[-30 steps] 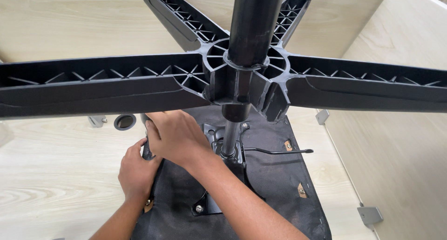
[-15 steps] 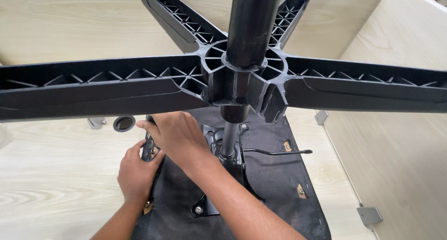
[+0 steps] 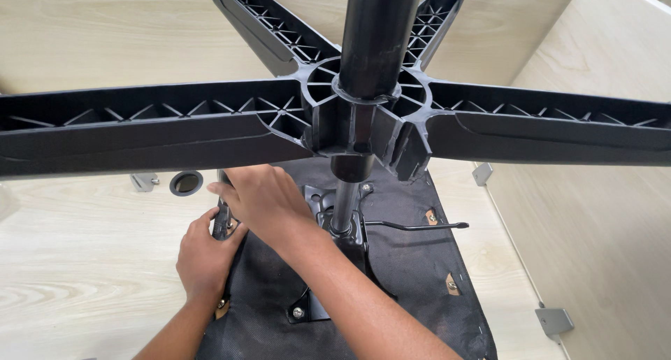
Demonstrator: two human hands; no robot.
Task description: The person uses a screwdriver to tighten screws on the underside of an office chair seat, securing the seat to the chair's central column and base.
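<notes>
Two hands are seen at lower left: a black part [image 3: 222, 219] on the seat [image 3: 391, 290] edge is clasped by the left hand [image 3: 204, 256], now partly uncovered, the right hand [image 3: 262, 200] resting spread above it.

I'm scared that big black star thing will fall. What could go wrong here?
The star base sits high on a thin post above both hands, so it might tip if the upturned seat gets bumped. The left hand and right hand work at the seat's edge around a dark part, where fingers could get pinched. The thin lever sticks out and could poke an arm.
</notes>
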